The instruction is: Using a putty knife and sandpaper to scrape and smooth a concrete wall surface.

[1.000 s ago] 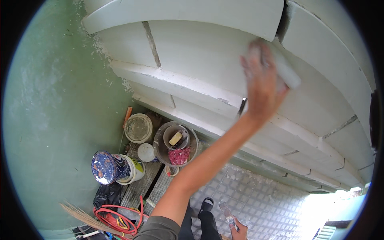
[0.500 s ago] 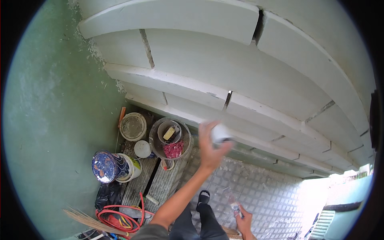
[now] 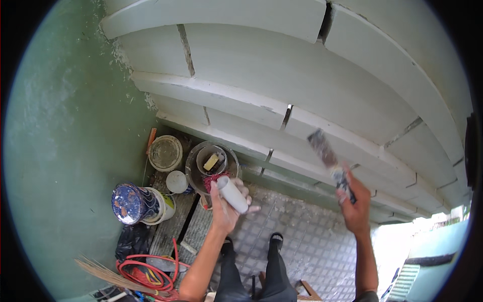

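My left hand (image 3: 225, 214) is wrapped round a white cylinder (image 3: 233, 195), tilted and smooth, like a cup or short tube; its contents, if any, cannot be made out. My right hand (image 3: 355, 204) grips the dark handle of a putty knife (image 3: 324, 149), its smeared blade raised up and left before the pale ledged wall (image 3: 322, 95). The blade looks apart from the wall, though its exact distance is hard to tell. Behind my left hand stands a grey tub (image 3: 191, 168) holding a smaller bucket, a yellow block and pink shreds.
At left, a blue paint-stained bucket (image 3: 127, 204), a round bucket (image 3: 165, 152) and a small pot (image 3: 177, 181) stand by weathered planks (image 3: 168, 236). A red hose (image 3: 151, 257) and a straw broom (image 3: 103, 272) lie below. Tiled floor (image 3: 307, 236) stretches right.
My left hand has come down and left with the white cylinder. My right hand has risen from low beside my legs, lifting the putty knife toward the wall. My feet have shifted.
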Action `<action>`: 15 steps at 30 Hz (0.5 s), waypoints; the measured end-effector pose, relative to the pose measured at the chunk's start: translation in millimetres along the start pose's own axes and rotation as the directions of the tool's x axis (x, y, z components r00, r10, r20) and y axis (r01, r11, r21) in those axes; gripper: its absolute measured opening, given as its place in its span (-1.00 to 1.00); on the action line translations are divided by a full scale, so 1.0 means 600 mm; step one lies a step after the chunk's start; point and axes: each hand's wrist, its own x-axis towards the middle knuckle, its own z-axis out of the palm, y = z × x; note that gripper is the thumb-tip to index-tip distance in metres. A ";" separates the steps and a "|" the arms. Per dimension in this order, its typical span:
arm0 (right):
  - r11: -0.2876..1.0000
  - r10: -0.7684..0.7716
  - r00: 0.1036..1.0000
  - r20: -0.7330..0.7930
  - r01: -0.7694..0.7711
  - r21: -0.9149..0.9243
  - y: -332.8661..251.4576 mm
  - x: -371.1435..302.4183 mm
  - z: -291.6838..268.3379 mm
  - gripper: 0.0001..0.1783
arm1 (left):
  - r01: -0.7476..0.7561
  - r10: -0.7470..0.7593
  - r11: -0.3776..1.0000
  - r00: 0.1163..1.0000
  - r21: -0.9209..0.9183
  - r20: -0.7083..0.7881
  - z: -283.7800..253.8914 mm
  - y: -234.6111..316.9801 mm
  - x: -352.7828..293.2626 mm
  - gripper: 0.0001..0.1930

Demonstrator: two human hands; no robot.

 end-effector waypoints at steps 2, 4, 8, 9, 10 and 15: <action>1.000 0.006 1.000 0.030 -0.006 0.015 -0.012 0.066 -0.024 -0.36 | -0.151 0.156 0.984 0.986 0.093 -0.060 0.041 0.007 0.039 -0.40; 0.969 -0.211 0.977 0.010 0.211 -0.127 -0.010 0.145 -0.048 -0.37 | -0.403 0.400 0.758 0.908 0.513 0.123 0.077 0.001 0.096 -0.60; 0.903 -0.409 0.912 -0.025 0.401 -0.157 -0.020 0.228 -0.097 -0.38 | -0.729 0.574 -0.035 0.545 0.684 0.611 0.204 -0.008 0.197 -0.34; 0.894 -0.428 0.904 -0.009 0.422 -0.149 -0.034 0.239 -0.104 -0.38 | -0.775 0.597 -0.136 0.434 0.617 0.675 0.236 -0.008 0.218 -0.33; 0.895 -0.390 0.920 0.037 0.389 -0.218 -0.048 0.247 -0.112 -0.38 | -0.794 0.612 -0.190 0.364 0.578 0.702 0.268 -0.012 0.234 -0.20; 0.825 -0.428 0.899 0.091 0.429 -0.367 -0.060 0.279 -0.103 -0.40 | -0.669 0.617 -0.514 0.145 0.536 0.773 0.364 -0.007 0.296 0.05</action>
